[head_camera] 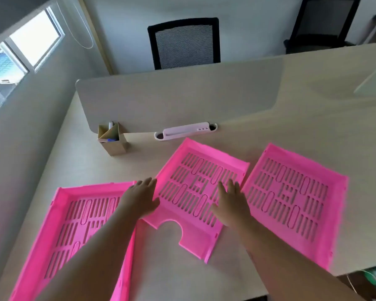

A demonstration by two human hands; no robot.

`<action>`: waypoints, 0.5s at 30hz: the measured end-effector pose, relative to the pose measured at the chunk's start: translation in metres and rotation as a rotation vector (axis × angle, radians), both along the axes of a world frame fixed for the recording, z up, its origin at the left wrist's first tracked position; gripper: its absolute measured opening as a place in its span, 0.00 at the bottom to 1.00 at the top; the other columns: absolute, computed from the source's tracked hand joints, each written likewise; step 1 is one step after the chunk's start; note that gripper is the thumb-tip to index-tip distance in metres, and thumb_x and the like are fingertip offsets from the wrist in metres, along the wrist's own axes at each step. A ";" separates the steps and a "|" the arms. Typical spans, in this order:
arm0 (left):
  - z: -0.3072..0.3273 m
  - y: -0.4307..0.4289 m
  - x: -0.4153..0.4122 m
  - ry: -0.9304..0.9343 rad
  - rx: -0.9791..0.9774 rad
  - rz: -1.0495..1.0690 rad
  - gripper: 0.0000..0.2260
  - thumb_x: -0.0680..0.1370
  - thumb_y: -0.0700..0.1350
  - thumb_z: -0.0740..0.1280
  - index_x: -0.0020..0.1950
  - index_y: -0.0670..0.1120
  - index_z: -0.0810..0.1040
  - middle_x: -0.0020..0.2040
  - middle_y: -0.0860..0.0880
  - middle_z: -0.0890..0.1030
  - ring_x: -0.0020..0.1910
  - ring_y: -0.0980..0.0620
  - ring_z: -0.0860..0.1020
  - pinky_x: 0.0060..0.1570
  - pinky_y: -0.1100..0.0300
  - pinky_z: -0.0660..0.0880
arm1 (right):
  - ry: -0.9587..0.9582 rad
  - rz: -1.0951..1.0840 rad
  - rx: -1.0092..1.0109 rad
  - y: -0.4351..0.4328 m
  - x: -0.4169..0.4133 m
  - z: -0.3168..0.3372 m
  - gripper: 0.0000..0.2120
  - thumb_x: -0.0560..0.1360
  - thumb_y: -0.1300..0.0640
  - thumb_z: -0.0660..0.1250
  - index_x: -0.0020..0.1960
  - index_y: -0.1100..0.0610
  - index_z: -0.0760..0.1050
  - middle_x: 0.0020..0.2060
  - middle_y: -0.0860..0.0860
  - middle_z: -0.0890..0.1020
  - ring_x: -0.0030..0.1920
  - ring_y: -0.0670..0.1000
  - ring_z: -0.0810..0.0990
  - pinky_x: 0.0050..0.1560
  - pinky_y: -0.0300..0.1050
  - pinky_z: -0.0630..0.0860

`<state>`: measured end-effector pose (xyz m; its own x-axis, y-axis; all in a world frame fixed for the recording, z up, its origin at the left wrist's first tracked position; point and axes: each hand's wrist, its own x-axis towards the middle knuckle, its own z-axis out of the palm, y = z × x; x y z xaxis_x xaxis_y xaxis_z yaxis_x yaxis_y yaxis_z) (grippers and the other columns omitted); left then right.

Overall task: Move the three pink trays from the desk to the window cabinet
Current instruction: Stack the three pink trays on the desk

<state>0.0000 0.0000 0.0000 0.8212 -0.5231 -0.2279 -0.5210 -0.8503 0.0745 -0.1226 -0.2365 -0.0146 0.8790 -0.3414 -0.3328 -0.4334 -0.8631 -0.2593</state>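
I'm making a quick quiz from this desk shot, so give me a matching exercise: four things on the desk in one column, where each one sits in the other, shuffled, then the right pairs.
Things:
1. middle pink tray
2. left pink tray
3. cardboard pen holder
4. right pink tray

Places:
A. against the divider's left end
B. under the left forearm
C. near the desk's right front edge
D. under both hands

Pairs: 1-D, 2-B, 3-A, 4-C

Three pink trays [204,185] — smooth slotted plastic — on a matt, pale wood-grain desk [291,131].
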 end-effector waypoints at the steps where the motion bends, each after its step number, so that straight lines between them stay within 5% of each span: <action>1: -0.003 0.000 -0.003 0.022 0.013 0.014 0.24 0.76 0.49 0.64 0.70 0.42 0.68 0.65 0.44 0.76 0.63 0.42 0.74 0.64 0.47 0.72 | 0.033 -0.012 -0.007 0.002 -0.005 -0.004 0.35 0.80 0.46 0.58 0.80 0.55 0.47 0.79 0.63 0.47 0.78 0.64 0.45 0.77 0.61 0.49; 5: -0.020 0.000 -0.010 0.018 -0.064 0.077 0.17 0.76 0.43 0.64 0.64 0.40 0.72 0.59 0.44 0.78 0.57 0.43 0.77 0.59 0.47 0.77 | 0.071 -0.005 -0.063 0.003 -0.019 -0.021 0.36 0.81 0.41 0.51 0.80 0.56 0.42 0.78 0.62 0.39 0.78 0.62 0.36 0.74 0.58 0.38; 9: -0.028 -0.002 -0.016 0.068 -0.162 0.225 0.15 0.79 0.39 0.60 0.65 0.39 0.72 0.57 0.42 0.77 0.50 0.43 0.80 0.51 0.45 0.81 | 0.020 0.072 -0.174 -0.011 -0.024 -0.026 0.32 0.83 0.47 0.51 0.80 0.57 0.40 0.73 0.61 0.32 0.78 0.61 0.36 0.72 0.57 0.31; 12: -0.035 -0.001 -0.027 0.143 -0.255 0.313 0.17 0.81 0.41 0.59 0.69 0.42 0.69 0.65 0.43 0.74 0.57 0.43 0.79 0.57 0.47 0.79 | -0.045 0.136 -0.200 -0.025 -0.024 -0.031 0.30 0.83 0.53 0.51 0.80 0.56 0.42 0.70 0.59 0.30 0.76 0.58 0.33 0.65 0.52 0.18; 15: -0.046 -0.001 -0.045 0.160 -0.205 0.352 0.19 0.83 0.43 0.57 0.74 0.42 0.64 0.69 0.45 0.74 0.60 0.50 0.79 0.60 0.56 0.77 | -0.094 0.166 -0.230 -0.042 -0.020 -0.039 0.31 0.82 0.59 0.52 0.80 0.57 0.43 0.71 0.60 0.32 0.73 0.56 0.31 0.69 0.53 0.22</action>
